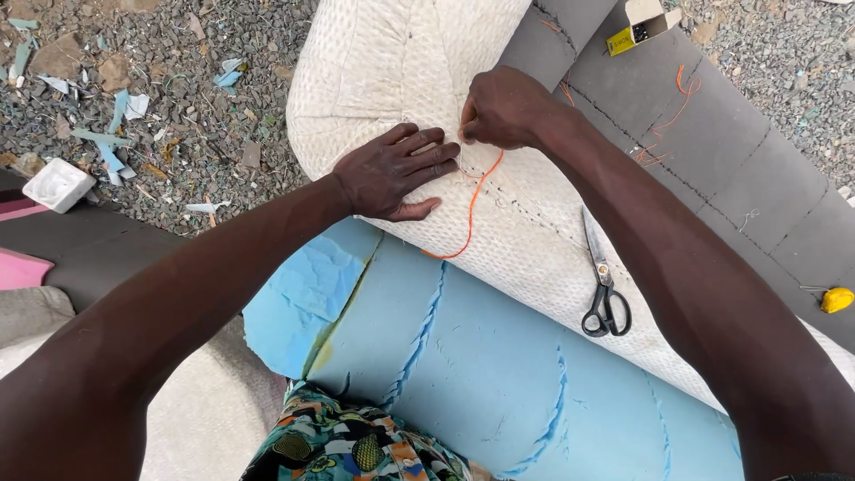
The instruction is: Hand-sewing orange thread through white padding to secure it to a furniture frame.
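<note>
I see my left hand (396, 174) lying flat, fingers spread and grasping nothing, pressed on the white quilted cover (401, 80) beside the seam. My right hand (503, 109) is just beyond it, fingertips pinched shut on the orange thread (470, 214) where it enters the cover; any needle is too small to make out. The thread loops down the cover from the right hand and ends near the blue foam (499, 356), which sits below the cover, toward me. Black-handled scissors (604, 285) lie on the cover, right of the thread loop. Grey fabric (712, 151) adjoins the cover on its far right. A small yellow box (637, 31) rests on that grey fabric. Left of the cover is gravel ground (178, 151) with foam scraps.
</note>
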